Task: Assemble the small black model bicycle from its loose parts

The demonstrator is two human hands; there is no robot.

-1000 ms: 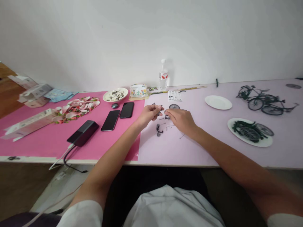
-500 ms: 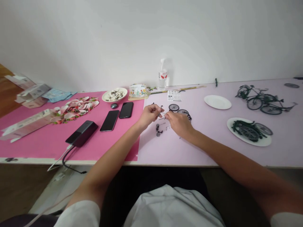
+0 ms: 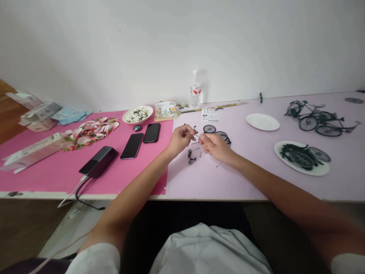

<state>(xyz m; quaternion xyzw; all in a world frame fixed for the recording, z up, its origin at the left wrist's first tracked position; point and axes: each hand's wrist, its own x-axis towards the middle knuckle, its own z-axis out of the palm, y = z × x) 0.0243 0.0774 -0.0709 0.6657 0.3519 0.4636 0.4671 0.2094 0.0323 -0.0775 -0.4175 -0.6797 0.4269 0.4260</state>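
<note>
My left hand is closed in a pinch above the pale purple tabletop, with something small and thin at its fingertips, too small to name. Close against it, my right hand is also pinched, its thumb and forefinger meeting at the same spot. Two small spoked model wheels lie just beyond: one wheel flat, the other wheel partly behind my right hand. Below the hands, small dark and grey model parts are scattered. Behind them lies a printed sheet.
Two phones, one phone nearer, and a black power bank lie left on pink film. An empty white plate, a plate of bicycle parts and model bicycles are right. A bottle stands by the wall.
My right hand has turned slightly, showing more of its curled fingers. My left hand is nearly unmoved. The camera view has shifted slightly.
</note>
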